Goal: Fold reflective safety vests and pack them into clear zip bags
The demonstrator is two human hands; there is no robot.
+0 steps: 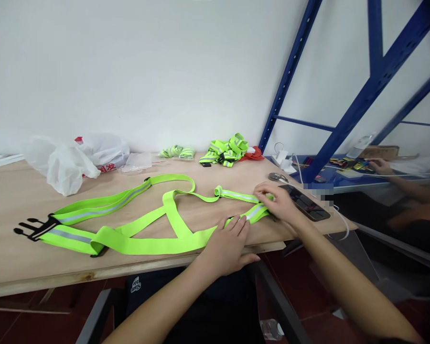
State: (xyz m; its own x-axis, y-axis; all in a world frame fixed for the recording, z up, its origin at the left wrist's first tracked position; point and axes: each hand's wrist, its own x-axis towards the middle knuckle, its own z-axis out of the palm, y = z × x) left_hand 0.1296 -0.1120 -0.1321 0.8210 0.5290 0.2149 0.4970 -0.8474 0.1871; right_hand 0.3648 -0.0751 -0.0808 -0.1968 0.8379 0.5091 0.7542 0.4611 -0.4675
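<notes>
A neon-yellow reflective strap harness (pixel 136 224) lies spread across the wooden table (pixel 17 210), with a black buckle (pixel 34 228) at its left end. My left hand (pixel 227 246) lies flat on the strap near the table's front edge, fingers stretched out together. My right hand (pixel 277 200) pinches the strap's right end between fingers and thumb, just left of a dark phone (pixel 306 203).
White plastic bags (pixel 75 157) sit at the back left. A heap of folded yellow straps (pixel 225 150) lies at the back, beside a blue shelf frame (pixel 290 71). Another person's hand (pixel 380 166) works at a blue surface on the right.
</notes>
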